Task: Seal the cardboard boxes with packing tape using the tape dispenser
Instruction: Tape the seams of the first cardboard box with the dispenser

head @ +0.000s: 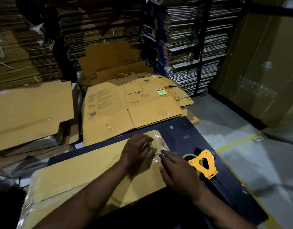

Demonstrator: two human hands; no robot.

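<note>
One flattened cardboard box [86, 176] lies on the dark surface [188, 134], its long axis running from the near left up to the far right, where its taped corner sits. Two hands work at that far end. The left hand [136, 151] rests on the cardboard with its fingers reaching toward the clear packing tape [159, 146]. Just beside it, the right hand [178, 171] has its fingertips on a crinkled bit of tape, though whether it pinches or only presses I cannot tell. One yellow tape dispenser [204, 163] lies flat on the surface just right of the right hand, held by nobody, its roll end toward the hands and its narrow end pointing to the near right. Beyond the surface, one printed flat carton [130, 104] tops a low pile, another pile of plain sheets [31, 108] lies to its left, and tall stacks of flattened boxes [192, 47] line the back.
</note>
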